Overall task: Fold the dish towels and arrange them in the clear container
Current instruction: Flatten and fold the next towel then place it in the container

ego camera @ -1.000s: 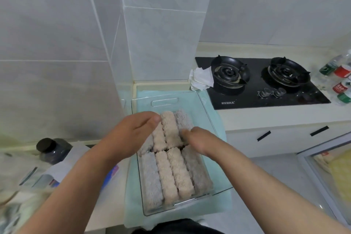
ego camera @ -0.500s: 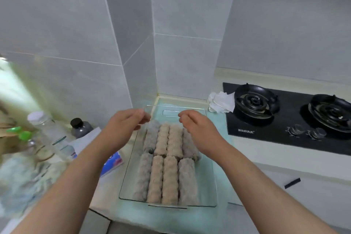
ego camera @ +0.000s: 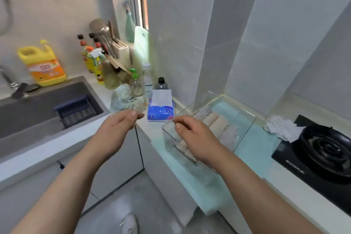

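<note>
The clear container sits on a pale green mat on the counter, right of centre. Several rolled dish towels, beige and grey, lie in rows inside it. My right hand hovers in front of the container's near left corner, fingers loosely curled, holding nothing, and it hides the nearer rolls. My left hand is raised left of the container, over the cabinet front, thumb and fingers close together with nothing visible between them.
A blue tissue pack lies left of the container. Bottles and a crumpled pale cloth crowd the counter corner behind it. A dark sink is at left. A black gas hob with crumpled white paper is at right.
Both hands have lifted off the rolled towels and pulled back toward me. The view has swung left, bringing the sink and bottles into sight.
</note>
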The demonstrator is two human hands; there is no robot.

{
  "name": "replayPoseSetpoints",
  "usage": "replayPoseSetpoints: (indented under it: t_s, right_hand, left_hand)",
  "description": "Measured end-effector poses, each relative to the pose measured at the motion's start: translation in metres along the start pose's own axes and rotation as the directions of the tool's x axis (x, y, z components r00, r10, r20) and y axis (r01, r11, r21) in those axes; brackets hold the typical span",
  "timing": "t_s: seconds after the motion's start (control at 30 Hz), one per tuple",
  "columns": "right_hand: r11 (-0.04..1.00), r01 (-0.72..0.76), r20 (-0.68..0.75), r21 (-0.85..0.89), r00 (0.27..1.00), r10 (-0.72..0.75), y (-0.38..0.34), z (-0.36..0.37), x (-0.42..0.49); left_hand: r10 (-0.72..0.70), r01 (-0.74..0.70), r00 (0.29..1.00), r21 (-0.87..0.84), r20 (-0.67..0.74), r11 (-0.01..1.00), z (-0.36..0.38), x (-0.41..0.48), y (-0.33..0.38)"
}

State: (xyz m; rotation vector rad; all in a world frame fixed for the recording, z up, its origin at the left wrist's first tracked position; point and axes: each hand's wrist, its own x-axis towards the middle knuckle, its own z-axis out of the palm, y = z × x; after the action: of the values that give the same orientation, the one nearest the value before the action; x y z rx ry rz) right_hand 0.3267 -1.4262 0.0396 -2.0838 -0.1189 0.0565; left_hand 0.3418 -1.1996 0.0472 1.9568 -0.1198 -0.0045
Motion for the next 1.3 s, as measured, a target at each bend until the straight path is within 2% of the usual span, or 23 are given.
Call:
replayPoseSetpoints:
  t_s: [0.13,0.3,0.5,0.6,0.8,0.93,1.1,1.3]
  right_hand:
    - [0.989,0.143,0.118,-0.044,0.983,-0.137,-0.044,0.058,-0.011]
    - [0.955,0.290,0.321,-0.059,0.912,-0.257,-0.096,0.135,-0.036]
    - [0.940,0.342,0.451,0.014,0.837,-0.311,-0.160,0.244,-0.086]
    - [0.936,0.349,0.518,0.045,0.793,-0.320,-0.192,0.306,-0.119]
    - [0.930,0.357,0.640,0.090,0.695,-0.328,-0.244,0.424,-0.179]
    - [0.920,0.376,0.738,0.111,0.588,-0.329,-0.275,0.487,-0.208]
    - [0.929,0.356,0.807,0.103,0.516,-0.288,-0.290,0.549,-0.205]
    - [0.943,0.315,0.845,0.109,0.470,-0.255,-0.305,0.640,-0.162]
  left_hand:
    - [-0.051,0.062,0.980,0.050,-0.193,0.997,-0.067,-0.071,-0.017]
    - [-0.093,0.154,0.913,0.123,-0.398,0.980,-0.141,-0.162,-0.042]
    - [-0.242,0.280,0.789,-0.020,-0.565,0.960,-0.231,-0.291,-0.090]
    - [-0.316,0.313,0.734,-0.113,-0.601,0.943,-0.271,-0.356,-0.108]
    - [-0.396,0.365,0.574,-0.209,-0.716,0.907,-0.335,-0.471,-0.136]
    - [-0.423,0.385,0.526,-0.237,-0.738,0.892,-0.376,-0.524,-0.145]
    - [-0.502,0.442,0.440,-0.307,-0.745,0.843,-0.414,-0.555,-0.174]
    - [-0.572,0.498,0.392,-0.357,-0.720,0.791,-0.474,-0.540,-0.221]
